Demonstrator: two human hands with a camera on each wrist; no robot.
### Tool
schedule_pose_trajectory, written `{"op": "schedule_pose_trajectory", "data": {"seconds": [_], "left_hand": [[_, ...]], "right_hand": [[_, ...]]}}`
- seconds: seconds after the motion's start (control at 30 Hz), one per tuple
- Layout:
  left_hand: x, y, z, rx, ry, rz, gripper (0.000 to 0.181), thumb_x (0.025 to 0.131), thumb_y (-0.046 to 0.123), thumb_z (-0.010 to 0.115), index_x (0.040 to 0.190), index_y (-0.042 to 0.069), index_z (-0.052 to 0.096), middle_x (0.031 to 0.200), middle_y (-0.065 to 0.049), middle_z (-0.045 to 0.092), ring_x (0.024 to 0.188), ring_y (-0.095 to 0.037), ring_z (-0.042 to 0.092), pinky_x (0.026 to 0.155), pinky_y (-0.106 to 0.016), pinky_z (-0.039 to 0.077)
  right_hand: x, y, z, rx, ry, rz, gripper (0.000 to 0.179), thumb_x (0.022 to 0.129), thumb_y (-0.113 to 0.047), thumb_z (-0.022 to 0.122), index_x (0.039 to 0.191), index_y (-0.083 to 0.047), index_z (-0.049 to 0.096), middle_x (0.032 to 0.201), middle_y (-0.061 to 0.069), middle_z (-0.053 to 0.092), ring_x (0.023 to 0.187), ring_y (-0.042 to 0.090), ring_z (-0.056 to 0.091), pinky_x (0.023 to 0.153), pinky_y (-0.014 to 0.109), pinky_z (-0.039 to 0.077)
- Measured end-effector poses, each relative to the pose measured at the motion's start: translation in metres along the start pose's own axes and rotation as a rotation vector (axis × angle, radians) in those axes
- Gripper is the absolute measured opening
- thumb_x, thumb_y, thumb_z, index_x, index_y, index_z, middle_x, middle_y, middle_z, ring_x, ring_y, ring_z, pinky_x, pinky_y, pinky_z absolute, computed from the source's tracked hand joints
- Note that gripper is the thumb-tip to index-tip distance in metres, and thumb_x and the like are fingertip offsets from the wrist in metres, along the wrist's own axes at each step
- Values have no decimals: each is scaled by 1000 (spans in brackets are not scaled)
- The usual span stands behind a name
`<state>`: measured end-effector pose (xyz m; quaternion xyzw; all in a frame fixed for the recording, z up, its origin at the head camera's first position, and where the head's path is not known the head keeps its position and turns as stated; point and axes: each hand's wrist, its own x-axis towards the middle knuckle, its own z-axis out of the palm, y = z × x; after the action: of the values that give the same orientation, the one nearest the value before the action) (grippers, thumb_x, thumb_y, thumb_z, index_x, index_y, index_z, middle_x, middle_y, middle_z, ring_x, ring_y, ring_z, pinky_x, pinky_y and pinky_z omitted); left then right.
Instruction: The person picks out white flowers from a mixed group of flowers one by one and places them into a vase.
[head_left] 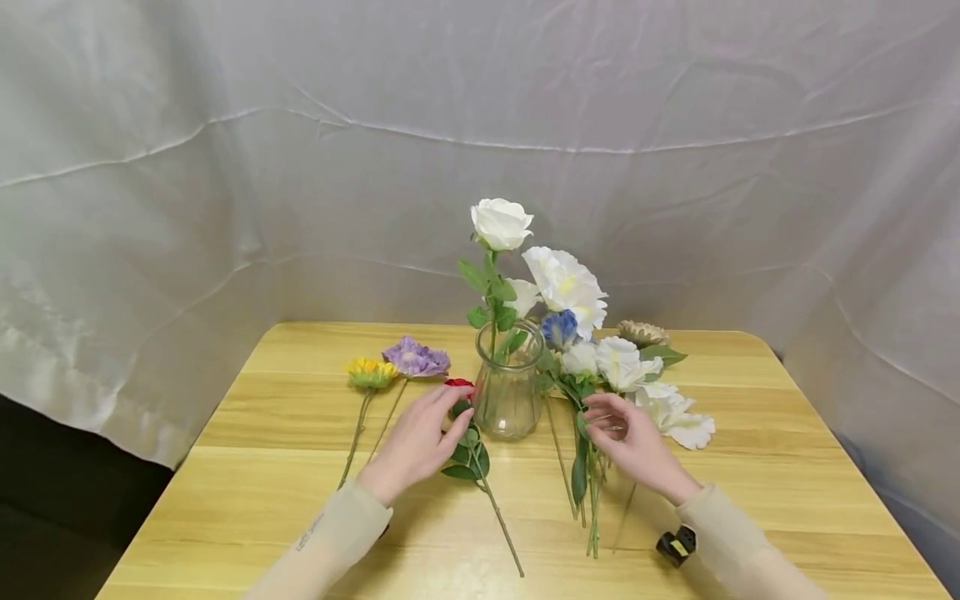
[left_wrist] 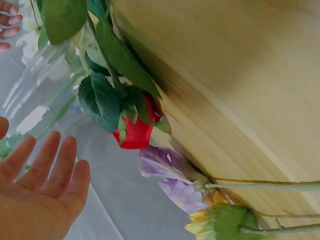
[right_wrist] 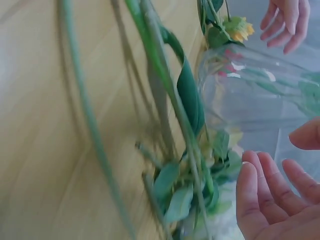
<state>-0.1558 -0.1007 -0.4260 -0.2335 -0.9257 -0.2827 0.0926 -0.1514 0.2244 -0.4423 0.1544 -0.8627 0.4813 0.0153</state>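
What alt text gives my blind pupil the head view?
A person's left grip and right grip flank a clear glass vase holding a white rose. On the pale wooden table lie a yellow flower, purple flower and red rose left, white flowers right.

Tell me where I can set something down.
Bare table lies left of the yellow flower, out to its edge, and right of the outermost white flower. A narrower gap: before the vase, between the red rose and the green stems. Crowded: right of the vase, around the blue flower and right hand.
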Motion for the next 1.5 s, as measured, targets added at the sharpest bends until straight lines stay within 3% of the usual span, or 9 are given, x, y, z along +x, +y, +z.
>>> {"op": "schedule_pose_trajectory", "data": {"seconds": [0.23, 0.5, 0.8, 0.97, 1.2, 1.5], "left_hand": [[-4, 11, 5, -16, -72, 94, 38, 103, 26, 56, 137, 8, 59, 129, -7, 67, 118, -25, 65, 106, -45, 53], [4, 34, 16, 35, -192, 188, 34, 104, 26, 54, 133, 11, 62, 131, -3, 67, 121, -21, 64, 108, -41, 52], [14, 57, 34, 114, -295, 311, 34, 104, 27, 53, 135, 16, 61, 135, 0, 65, 125, -18, 62, 113, -39, 48], [17, 64, 40, 148, -312, 344, 33, 105, 29, 52, 134, 18, 62, 135, 2, 65, 126, -15, 62, 114, -40, 47], [18, 71, 47, 164, -299, 400, 31, 103, 27, 55, 133, 19, 63, 131, 4, 67, 122, -14, 63, 111, -34, 49], [19, 76, 52, 172, -284, 440, 30, 103, 26, 56, 130, 18, 65, 128, 4, 69, 120, -13, 64, 112, -32, 48]], "right_hand": [[-14, 7, -23, -89, 17, 3, 36, 91, 2, 66, 126, 7, 59, 107, 20, 71, 90, 16, 69, 80, 19, 58], [-31, 22, -39, -206, 12, -73, 32, 87, 4, 69, 118, 9, 63, 95, 15, 73, 81, 1, 65, 73, 21, 59], [-46, 32, -47, -220, -59, 40, 29, 88, 1, 69, 116, 8, 65, 91, 9, 72, 75, -2, 61, 67, 21, 57], [-49, 35, -50, -196, -116, 96, 31, 89, -2, 68, 118, 7, 63, 93, 11, 72, 73, 1, 62, 64, 22, 57], [-49, 41, -48, -142, -205, 109, 40, 94, -8, 65, 128, 9, 56, 89, 8, 69, 65, 5, 60, 56, 22, 53], [-44, 45, -41, -138, -232, 137, 38, 92, -9, 66, 125, 8, 58, 82, 4, 65, 64, 3, 56, 58, 22, 52]]}}
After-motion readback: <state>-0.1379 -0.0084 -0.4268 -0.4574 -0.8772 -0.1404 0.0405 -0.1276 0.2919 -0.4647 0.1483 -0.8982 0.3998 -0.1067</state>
